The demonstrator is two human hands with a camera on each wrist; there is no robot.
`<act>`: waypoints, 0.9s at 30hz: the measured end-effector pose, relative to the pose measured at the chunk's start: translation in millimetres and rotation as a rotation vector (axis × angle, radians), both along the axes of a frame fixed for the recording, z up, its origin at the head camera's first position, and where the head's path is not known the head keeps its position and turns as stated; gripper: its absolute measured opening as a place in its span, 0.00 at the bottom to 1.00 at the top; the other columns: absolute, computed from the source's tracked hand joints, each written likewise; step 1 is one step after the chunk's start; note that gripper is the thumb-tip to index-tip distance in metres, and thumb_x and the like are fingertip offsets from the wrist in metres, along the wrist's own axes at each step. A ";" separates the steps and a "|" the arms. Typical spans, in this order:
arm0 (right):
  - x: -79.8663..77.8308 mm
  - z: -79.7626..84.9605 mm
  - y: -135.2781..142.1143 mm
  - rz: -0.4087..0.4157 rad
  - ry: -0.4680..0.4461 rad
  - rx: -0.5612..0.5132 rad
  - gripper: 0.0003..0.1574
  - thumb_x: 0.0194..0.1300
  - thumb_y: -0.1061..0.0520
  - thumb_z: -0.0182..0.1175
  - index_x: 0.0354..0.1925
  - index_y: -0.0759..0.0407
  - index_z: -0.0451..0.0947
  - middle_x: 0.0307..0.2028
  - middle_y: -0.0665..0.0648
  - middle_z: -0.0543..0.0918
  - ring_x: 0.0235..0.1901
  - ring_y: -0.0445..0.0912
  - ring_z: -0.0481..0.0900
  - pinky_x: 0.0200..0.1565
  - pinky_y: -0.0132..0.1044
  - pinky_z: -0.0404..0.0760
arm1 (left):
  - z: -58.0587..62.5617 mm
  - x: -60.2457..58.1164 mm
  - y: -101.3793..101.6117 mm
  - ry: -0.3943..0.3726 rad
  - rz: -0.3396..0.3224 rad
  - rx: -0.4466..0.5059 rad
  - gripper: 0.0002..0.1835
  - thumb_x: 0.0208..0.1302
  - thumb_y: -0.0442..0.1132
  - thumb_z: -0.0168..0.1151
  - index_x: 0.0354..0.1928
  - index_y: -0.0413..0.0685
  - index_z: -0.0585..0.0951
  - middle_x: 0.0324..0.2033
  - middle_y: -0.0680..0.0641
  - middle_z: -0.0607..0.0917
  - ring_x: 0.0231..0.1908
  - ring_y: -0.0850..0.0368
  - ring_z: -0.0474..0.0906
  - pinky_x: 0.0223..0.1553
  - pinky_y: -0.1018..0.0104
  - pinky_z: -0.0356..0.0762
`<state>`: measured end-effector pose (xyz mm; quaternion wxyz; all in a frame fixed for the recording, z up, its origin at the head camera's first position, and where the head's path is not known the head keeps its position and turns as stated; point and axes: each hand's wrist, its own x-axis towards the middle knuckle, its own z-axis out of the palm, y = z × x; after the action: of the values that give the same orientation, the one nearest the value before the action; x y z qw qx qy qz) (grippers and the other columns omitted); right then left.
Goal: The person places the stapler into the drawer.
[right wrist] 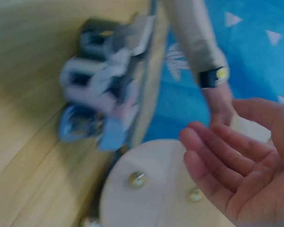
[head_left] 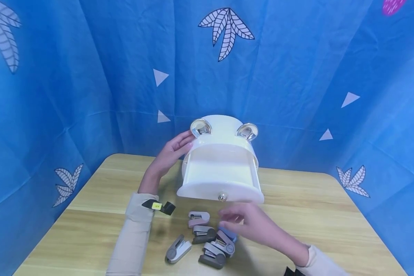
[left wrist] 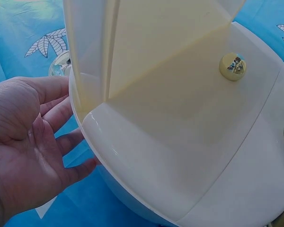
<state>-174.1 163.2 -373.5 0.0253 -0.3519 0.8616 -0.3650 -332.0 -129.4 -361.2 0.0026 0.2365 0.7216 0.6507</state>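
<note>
A white rounded storage box with two shiny ear-shaped pieces stands on the table, its upper drawer pulled out and bare inside. My left hand rests against the box's left side, fingers extended; the left wrist view shows the fingers along its edge. In front of the drawer's round knob, my right hand hovers with loosely bent fingers and nothing in them. Below it lie several mini staplers: a pink one, a grey-and-white one, dark ones, and a partly hidden blue one.
The light wooden table carries the box and the staplers. A blue patterned curtain hangs behind and on both sides. A second knob shows on the box front in the right wrist view.
</note>
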 end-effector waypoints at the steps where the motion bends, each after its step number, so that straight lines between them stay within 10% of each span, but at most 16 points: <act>1: -1.0 -2.1 1.7 0.003 0.035 0.044 0.14 0.67 0.53 0.68 0.49 0.57 0.87 0.43 0.53 0.91 0.39 0.38 0.87 0.40 0.32 0.86 | 0.2 -0.4 -0.3 0.001 0.000 0.000 0.32 0.77 0.45 0.56 0.78 0.54 0.62 0.74 0.48 0.71 0.75 0.50 0.65 0.74 0.48 0.66; 10: -12.3 -30.9 14.5 -0.056 0.064 0.334 0.24 0.63 0.48 0.70 0.55 0.58 0.85 0.48 0.53 0.91 0.45 0.49 0.89 0.47 0.41 0.87 | -0.5 -1.5 -1.2 -0.012 0.008 -0.007 0.32 0.77 0.46 0.57 0.78 0.55 0.62 0.74 0.49 0.71 0.75 0.51 0.66 0.73 0.48 0.67; 20: -19.2 -50.1 21.0 -0.062 0.022 0.341 0.28 0.60 0.47 0.72 0.54 0.61 0.84 0.41 0.53 0.91 0.38 0.42 0.87 0.43 0.36 0.86 | -0.4 -2.7 -0.5 -0.018 0.008 -0.014 0.33 0.77 0.47 0.57 0.79 0.55 0.61 0.75 0.49 0.69 0.75 0.50 0.64 0.74 0.48 0.65; 27: -23.6 -51.1 28.9 -0.044 0.013 0.318 0.14 0.61 0.51 0.71 0.44 0.55 0.88 0.36 0.48 0.91 0.35 0.36 0.85 0.40 0.32 0.84 | 0.0 -3.3 0.4 -0.022 0.001 -0.007 0.33 0.77 0.47 0.57 0.79 0.55 0.61 0.75 0.49 0.70 0.75 0.50 0.65 0.74 0.49 0.66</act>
<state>-197.7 192.1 -424.6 0.0670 -0.3267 0.9162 -0.2222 -335.3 -129.0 -361.3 0.0112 0.2291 0.7239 0.6506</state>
